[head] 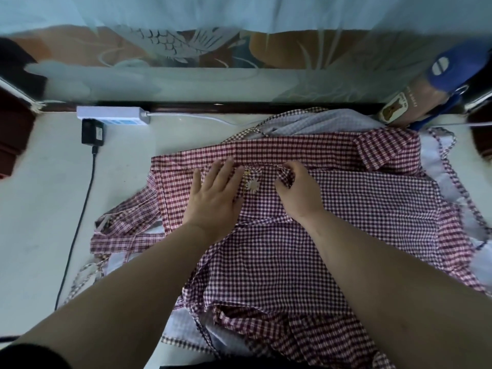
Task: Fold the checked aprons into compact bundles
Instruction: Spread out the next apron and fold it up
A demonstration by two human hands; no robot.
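Red checked apron [306, 235] lay spread over the table [40, 209], filling centre to 3 o'clock of the head view, its near hem bunched toward 6 o'clock. Far edge was turned over into a long band [292, 149] running 9 to 3 o'clock. A small daisy motif [252, 184] sat just below that band, between the two hands. Ties [125, 222] trailed loose at 8 o'clock.

Left hand [215, 195]: flat, fingers [226, 171] extended and slightly spread, palm pressing the cloth, tips touching the band's lower edge; gripping nothing. Right hand [300, 190]: fingers curled, pinching a small ridge of apron fabric just beside the daisy at 3 o'clock of it.

Judgement: step in hand was setting the first fold. To do it well, the left palm should pin the cloth while the right draws the ridge toward 3 o'clock, smoothing the band to even width; ties want tucking inward before the next fold, or the bundle will not stay compact.

A paler checked apron [332, 121] lay beneath, showing at 1 o'clock and along the 3 o'clock side. Beyond: white power strip [111, 115] at 11 o'clock, black adapter [91, 131] touching it, cable [77, 222] running to 7 o'clock. Blue-capped item [458, 67] at 2 o'clock; identity unclear.
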